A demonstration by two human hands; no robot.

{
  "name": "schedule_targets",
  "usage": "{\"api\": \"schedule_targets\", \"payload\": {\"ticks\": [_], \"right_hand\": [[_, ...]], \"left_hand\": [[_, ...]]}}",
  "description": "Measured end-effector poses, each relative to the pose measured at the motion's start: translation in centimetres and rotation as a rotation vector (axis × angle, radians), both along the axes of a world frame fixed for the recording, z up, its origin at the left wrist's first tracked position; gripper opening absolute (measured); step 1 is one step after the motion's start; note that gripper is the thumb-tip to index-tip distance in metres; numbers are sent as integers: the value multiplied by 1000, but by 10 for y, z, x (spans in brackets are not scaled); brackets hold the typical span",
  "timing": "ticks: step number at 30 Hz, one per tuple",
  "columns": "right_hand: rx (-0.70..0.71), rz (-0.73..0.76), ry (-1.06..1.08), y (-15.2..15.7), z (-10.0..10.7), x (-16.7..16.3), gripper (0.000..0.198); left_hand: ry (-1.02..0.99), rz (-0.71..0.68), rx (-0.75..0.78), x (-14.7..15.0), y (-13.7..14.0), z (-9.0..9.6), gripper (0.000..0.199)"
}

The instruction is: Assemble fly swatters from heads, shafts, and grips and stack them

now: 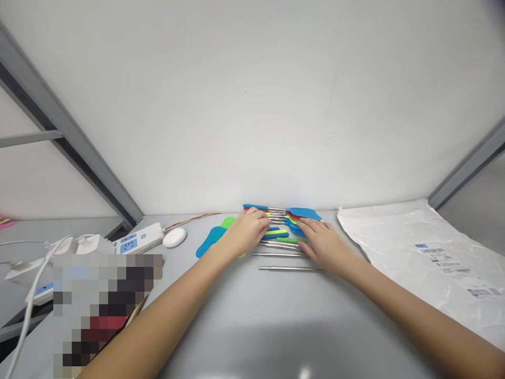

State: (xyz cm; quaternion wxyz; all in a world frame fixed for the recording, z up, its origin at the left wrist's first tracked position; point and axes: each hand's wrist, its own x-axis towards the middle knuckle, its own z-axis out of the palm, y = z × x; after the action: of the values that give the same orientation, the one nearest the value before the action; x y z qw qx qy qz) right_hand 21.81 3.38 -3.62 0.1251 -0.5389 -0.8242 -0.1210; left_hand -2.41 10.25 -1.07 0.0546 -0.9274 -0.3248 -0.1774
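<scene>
Blue-headed tools (277, 210) bunched on desk (276, 321) near wall (252, 105), between left hand (248, 232) and right hand (326, 245). Left curled over handles (255, 206), can't tell if gripping. Right spread loosely by heads (305, 213). Loose metal rods (290, 269) along near side look sketchy imo: stray nudge could start one rolling, uneven push could fan bunch out.

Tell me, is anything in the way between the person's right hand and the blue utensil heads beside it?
Nothing visible stands between them: the right hand is right at the blue utensil heads, though whether it touches them is unclear. The white package lies to the hand's right, not between them.
</scene>
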Motion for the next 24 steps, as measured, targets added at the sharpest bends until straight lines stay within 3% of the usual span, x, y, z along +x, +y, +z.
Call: {"api": "schedule_targets", "payload": {"ticks": [4, 8, 15, 24], "right_hand": [[-26, 131, 32, -26, 1, -20, 36], [-77, 241, 78, -44, -5, -36, 28], [-78, 239, 194, -49, -24, -40, 24], [-97, 189, 248, -48, -29, -39, 18]], "left_hand": [[17, -27, -81, -12, -44, 4, 26], [9, 23, -118, -29, -69, -2, 25], [-53, 220, -93, -57, -73, -9, 26], [-1, 337, -125, -75, -72, -11, 23]]}}
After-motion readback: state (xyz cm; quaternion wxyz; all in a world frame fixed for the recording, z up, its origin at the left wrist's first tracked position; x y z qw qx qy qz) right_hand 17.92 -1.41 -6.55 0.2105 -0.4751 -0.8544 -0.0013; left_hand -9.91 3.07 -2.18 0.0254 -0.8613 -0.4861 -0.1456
